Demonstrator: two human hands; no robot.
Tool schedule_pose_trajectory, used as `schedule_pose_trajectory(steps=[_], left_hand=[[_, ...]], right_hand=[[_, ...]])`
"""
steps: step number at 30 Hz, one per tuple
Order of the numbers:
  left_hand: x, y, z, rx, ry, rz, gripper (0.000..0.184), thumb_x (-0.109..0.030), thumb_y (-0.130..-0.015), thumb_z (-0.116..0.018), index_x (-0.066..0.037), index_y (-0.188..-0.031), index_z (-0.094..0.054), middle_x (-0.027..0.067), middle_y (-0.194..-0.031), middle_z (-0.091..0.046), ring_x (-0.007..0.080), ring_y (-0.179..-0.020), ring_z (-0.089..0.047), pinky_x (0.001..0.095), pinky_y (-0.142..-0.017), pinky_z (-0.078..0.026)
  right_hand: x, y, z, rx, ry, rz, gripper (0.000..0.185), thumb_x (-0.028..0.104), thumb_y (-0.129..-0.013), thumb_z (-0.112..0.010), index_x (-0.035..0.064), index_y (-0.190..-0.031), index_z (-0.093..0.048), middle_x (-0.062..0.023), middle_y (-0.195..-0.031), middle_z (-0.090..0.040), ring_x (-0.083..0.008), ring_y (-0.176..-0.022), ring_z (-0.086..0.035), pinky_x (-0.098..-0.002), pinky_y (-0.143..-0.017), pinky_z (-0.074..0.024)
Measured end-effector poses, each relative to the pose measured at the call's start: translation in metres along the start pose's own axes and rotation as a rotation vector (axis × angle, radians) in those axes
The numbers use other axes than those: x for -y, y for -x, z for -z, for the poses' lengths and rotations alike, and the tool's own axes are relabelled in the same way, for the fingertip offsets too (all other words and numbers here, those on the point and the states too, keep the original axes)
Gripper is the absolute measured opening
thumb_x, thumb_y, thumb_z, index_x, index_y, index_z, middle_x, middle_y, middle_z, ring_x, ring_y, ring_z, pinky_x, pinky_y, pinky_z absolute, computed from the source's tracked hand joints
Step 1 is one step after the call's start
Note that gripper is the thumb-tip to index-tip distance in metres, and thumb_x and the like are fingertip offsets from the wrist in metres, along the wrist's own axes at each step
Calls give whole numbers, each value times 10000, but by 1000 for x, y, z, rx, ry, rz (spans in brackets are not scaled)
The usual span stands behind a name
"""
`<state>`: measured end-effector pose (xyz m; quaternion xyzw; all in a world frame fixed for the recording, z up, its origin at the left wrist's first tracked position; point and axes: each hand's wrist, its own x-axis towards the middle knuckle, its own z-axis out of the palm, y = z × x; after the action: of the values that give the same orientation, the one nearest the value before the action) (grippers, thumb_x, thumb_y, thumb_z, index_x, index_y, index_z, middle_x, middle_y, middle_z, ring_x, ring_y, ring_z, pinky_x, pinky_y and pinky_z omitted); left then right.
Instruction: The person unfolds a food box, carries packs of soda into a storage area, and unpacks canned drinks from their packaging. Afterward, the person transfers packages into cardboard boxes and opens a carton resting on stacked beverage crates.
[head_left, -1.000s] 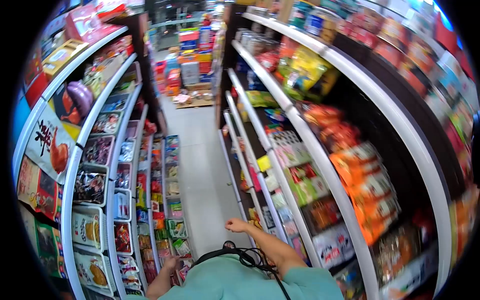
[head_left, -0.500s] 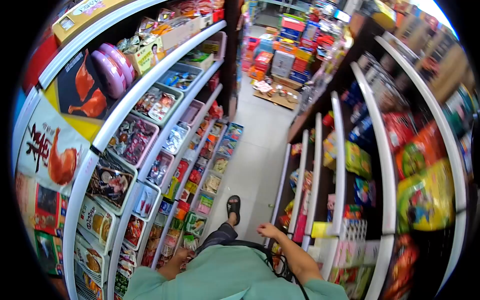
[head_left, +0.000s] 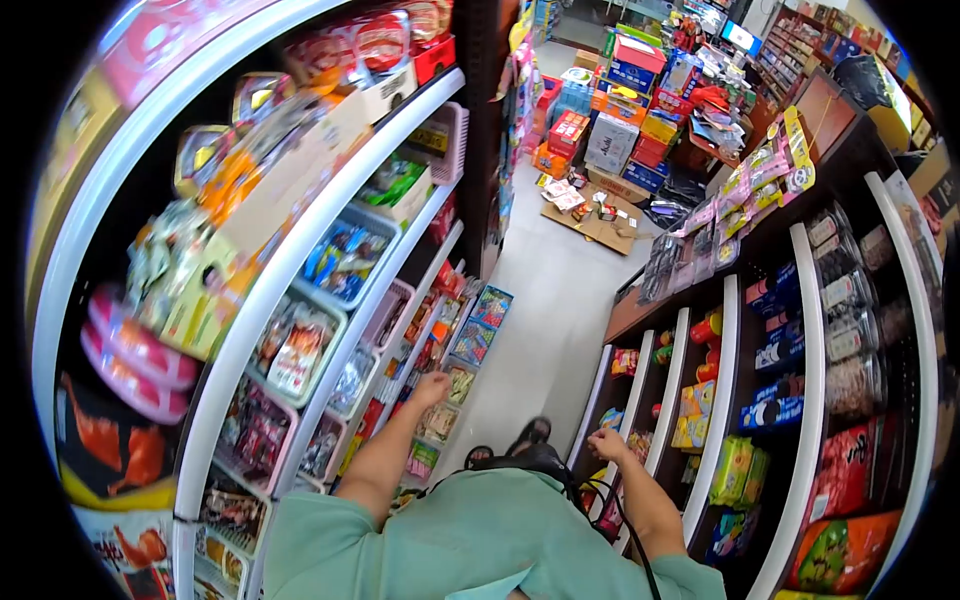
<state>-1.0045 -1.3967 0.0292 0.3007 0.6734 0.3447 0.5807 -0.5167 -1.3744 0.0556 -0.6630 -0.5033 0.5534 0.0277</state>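
My left hand (head_left: 431,388) hangs in front of me over the lower left shelves, nearest to packaged snacks (head_left: 438,424) in the bottom row. Its fingers are loosely curled and I see nothing in them. On the other side, my right hand (head_left: 605,444) is held beside the right shelves with its fingers curled in, holding nothing visible. A black strap or cord (head_left: 627,520) runs down by my right arm over the green shirt (head_left: 480,520).
A tiled aisle (head_left: 535,290) runs ahead between the left shelf edges (head_left: 330,160) and the right shelf edges (head_left: 715,385). Flattened cardboard (head_left: 600,238) with litter lies on the floor at the far end. Stacked boxes (head_left: 612,142) stand behind it. Hanging packets (head_left: 745,195) stick out on the right.
I have moved forward along the aisle, so the stacked boxes look nearer. My left hand has swung forward from beside my body. My right hand stays in front, now further right in view.
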Motion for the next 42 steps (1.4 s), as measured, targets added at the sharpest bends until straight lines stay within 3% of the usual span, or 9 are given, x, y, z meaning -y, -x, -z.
schedule_pose_trajectory(steps=[6, 10, 13, 17, 19, 21, 23, 35, 42], left_hand=[[-68, -83, -34, -57, 65, -74, 224, -225, -856, -641, -5, -888, -669, 54, -727, -642, 117, -570, -583, 260, -509, -466], [8, -100, -30, -31, -394, 290, 167, -212, -806, -634, -49, -771, -646, 59, -690, -618, 187, -530, -569, 346, -474, -453], [10, -91, -37, -28, 150, 706, 248, -195, -806, -624, -65, -1018, -616, 88, -776, -650, 262, -652, -613, 361, -572, -489], [12, -115, -42, 238, -1181, -239, 258, -269, -873, -565, -62, -1014, -628, 89, -841, -646, 207, -593, -542, 299, -558, -444], [-20, -140, -53, 223, -1021, -142, 225, -266, -872, -566, -68, -967, -614, 78, -800, -626, 198, -572, -537, 309, -526, -433], [-55, -178, -69, 10, -149, 416, 198, -262, -871, -566, -73, -921, -601, 68, -760, -606, 189, -550, -532, 319, -494, -421], [-91, -227, -81, -85, 170, 553, 181, -259, -870, -567, -79, -874, -587, 57, -720, -587, 180, -529, -527, 329, -462, -409], [-355, -572, -146, -30, 108, 258, 198, -230, -870, -592, -53, -782, -578, 38, -657, -569, 153, -506, -544, 292, -416, -427], [-512, -649, -188, 45, -4, 150, 326, -286, -876, -588, -67, -1117, -590, 44, -909, -644, 130, -715, -610, 268, -541, -462]], right_hand=[[95, -143, 84, 63, 257, 129, 199, 193, -818, -602, -3, -816, -634, -63, -683, -615, -138, -538, -564, -275, -466, -441], [183, -214, 144, 158, 139, 123, 256, 232, -806, -604, -13, -872, -635, -65, -728, -622, -130, -572, -574, -278, -506, -460], [236, -279, 181, 169, 343, 259, 279, 244, -805, -604, -9, -917, -640, -66, -757, -631, -128, -597, -583, -282, -536, -481], [286, -341, 203, 159, 360, 358, 301, 256, -802, -604, -2, -950, -645, -71, -768, -641, -133, -609, -592, -288, -561, -495], [320, -359, 209, 200, 333, 346, 317, 259, -798, -605, -9, -962, -646, -79, -778, -646, -141, -614, -599, -290, -567, -500], [348, -385, 218, 238, 305, 339, 321, 260, -798, -605, -13, -961, -645, -79, -778, -647, -145, -615, -601, -289, -570, -502], [370, -413, 229, 289, 275, 325, 323, 256, -802, -604, -22, -962, -640, -80, -785, -650, -152, -616, -603, -287, -572, -506], [477, -558, 400, -118, 102, 418, 251, 250, -783, -608, 20, -856, -680, -109, -756, -677, -211, -712, -643, -330, -669, -503], [388, -602, 475, -45, 197, -17, 208, 198, -809, -578, 5, -834, -652, -72, -689, -648, -163, -535, -603, -302, -500, -490]])
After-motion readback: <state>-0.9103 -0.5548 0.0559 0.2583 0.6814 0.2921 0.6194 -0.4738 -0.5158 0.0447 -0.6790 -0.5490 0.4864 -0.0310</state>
